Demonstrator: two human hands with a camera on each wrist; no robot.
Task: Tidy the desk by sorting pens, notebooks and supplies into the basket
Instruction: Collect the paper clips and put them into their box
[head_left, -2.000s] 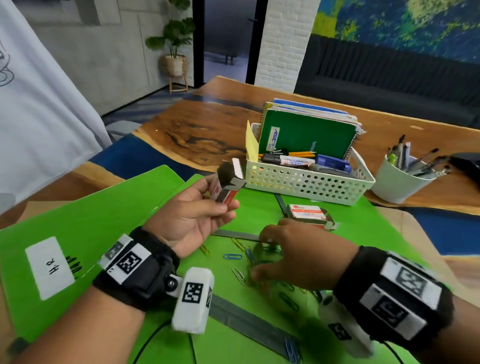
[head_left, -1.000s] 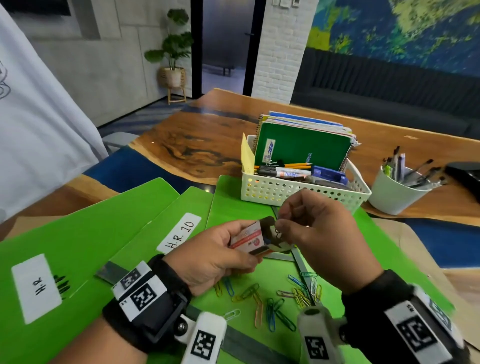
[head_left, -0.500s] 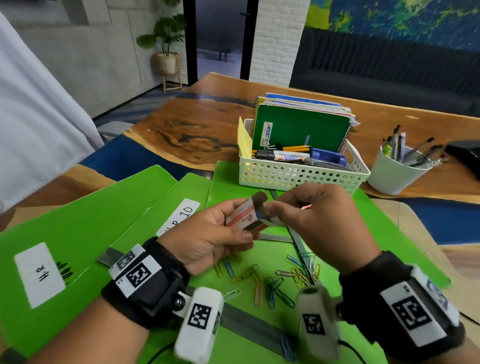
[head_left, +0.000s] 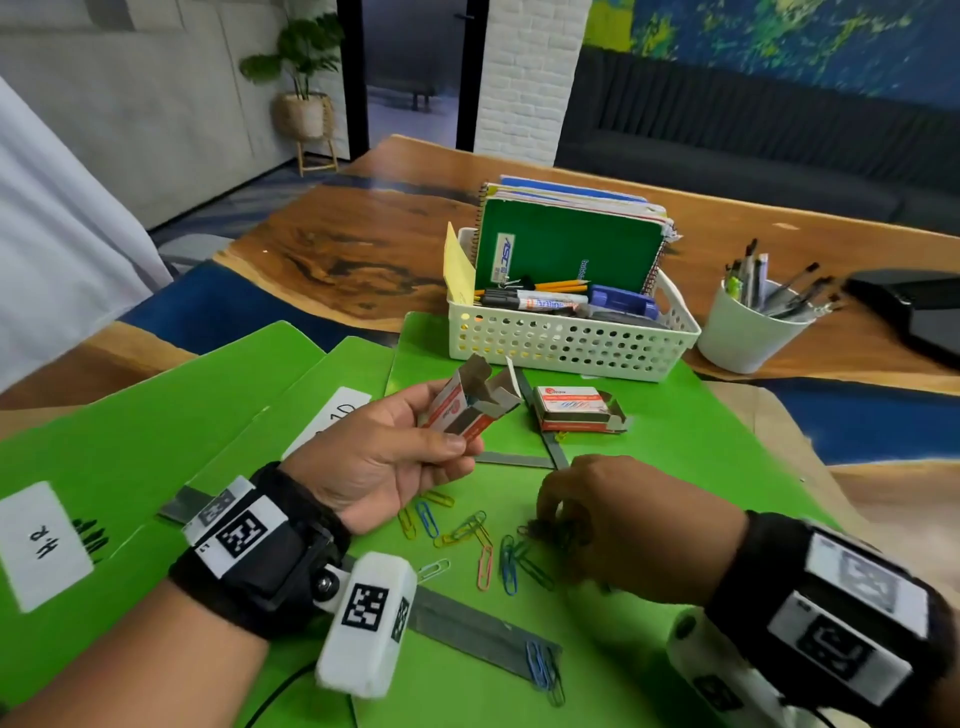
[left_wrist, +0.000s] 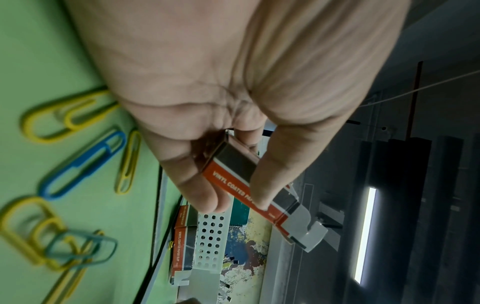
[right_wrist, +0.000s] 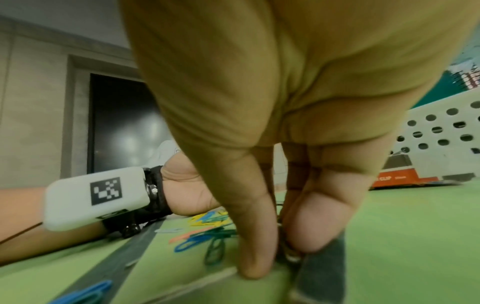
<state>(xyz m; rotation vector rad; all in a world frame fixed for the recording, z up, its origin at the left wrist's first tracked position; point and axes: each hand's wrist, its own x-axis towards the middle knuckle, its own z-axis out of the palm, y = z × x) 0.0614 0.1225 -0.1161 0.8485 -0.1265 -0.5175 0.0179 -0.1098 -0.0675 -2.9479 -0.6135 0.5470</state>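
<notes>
My left hand (head_left: 441, 423) holds a small red and white paper clip box (head_left: 470, 405) above the green folder, its end flap open; thumb and fingers pinch the box (left_wrist: 285, 211) in the left wrist view. My right hand (head_left: 553, 522) is down on the folder, with its fingertips pinched on a few dark paper clips (right_wrist: 281, 251). Several loose coloured paper clips (head_left: 483, 540) lie between the hands. The white perforated basket (head_left: 566, 343) stands behind, holding a green notebook (head_left: 566, 249), markers and pencils.
A second open clip box (head_left: 574, 408) lies in front of the basket. Grey metal rulers (head_left: 467, 629) lie across the overlapping green folders (head_left: 130, 426). A white cup of pens (head_left: 743, 332) stands right of the basket. A person in white stands at the left.
My right hand has left the box's open end and dropped to the clips on the folder. My left hand still holds the box, now tilted with its mouth up and to the right.
</notes>
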